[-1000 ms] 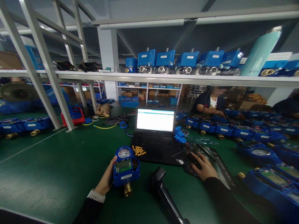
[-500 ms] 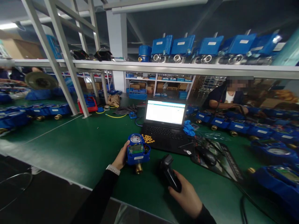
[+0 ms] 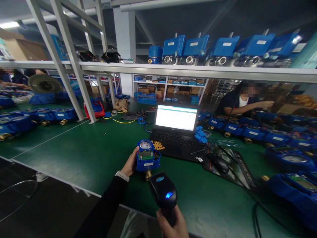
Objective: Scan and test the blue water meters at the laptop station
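My left hand (image 3: pixel 130 163) grips the left side of a blue water meter (image 3: pixel 148 162) that sits on the green table. The meter has a round dial at the top, a green circuit board with a small display, a white label and a brass pipe end (image 3: pixel 148 175) towards me. In front of it, my right hand (image 3: pixel 173 224) is closed round the handle of a black barcode scanner (image 3: pixel 163 191). A blue light glows on the scanner's top, and its head points at the meter, covering part of the brass end.
An open laptop (image 3: pixel 174 135) stands behind the meter, with small yellow parts (image 3: pixel 158 145) at its left edge. A mouse (image 3: pixel 220 164) lies on a mat at right. More blue meters (image 3: pixel 277 138) line the right side. A co-worker (image 3: pixel 244 102) sits across the table. A shelf (image 3: pixel 193 70) spans overhead.
My right hand has raised the scanner off the table and turned it left towards the meter; its blue light now shows. The left hand keeps its grip. The co-worker's hand has risen.
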The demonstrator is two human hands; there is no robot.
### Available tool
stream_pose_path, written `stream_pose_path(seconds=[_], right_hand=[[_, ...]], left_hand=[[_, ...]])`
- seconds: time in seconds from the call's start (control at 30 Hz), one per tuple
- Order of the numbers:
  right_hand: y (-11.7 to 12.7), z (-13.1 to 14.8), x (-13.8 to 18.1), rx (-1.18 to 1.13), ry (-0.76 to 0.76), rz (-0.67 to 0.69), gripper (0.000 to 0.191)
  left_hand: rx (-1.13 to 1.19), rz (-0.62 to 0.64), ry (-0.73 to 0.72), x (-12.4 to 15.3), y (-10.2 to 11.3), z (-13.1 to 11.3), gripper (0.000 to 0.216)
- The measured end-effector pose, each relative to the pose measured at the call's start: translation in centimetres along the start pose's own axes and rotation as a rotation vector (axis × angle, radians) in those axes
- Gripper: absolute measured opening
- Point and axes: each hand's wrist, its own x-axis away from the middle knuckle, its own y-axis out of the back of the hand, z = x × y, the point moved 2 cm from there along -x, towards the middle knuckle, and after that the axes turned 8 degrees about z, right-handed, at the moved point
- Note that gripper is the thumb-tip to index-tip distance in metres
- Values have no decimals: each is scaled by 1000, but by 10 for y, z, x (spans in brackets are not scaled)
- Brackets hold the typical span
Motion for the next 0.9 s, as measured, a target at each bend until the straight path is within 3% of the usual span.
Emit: stream_pose_path(seconds=[0.17, 0.27, 0.37, 0.47, 0.57, 0.63, 0.77, 0.8, 0.9], right_hand=[[21, 11, -2, 132, -3, 68, 51], [50, 33, -15, 433, 80, 123, 44], [76, 47, -31, 834, 85, 106, 53], [96, 41, -45, 1112, 36, 105, 55], [125, 29, -67, 1120, 150, 146, 59], [159, 27, -92, 1067, 265, 70, 63], [247, 30, -155, 1128, 306, -502, 62], [264, 27, -169, 1163, 272, -533, 63], [293, 10, -197, 1244, 231, -443, 63]], left_hand=[[-3, -17, 11, 2, -2, -2, 68], [-22, -66, 25, 6, -5, -5, 63], [-45, -101, 53, 9, -8, -9, 59], [-68, -118, 77, 11, -9, -11, 60], [-86, -129, 99, 13, -11, -13, 64], [-89, -131, 111, 17, -15, -16, 66], [-74, -161, 128, 26, -26, -22, 64], [-68, -171, 136, 27, -27, -23, 64], [-56, -168, 151, 28, -27, -23, 65]])
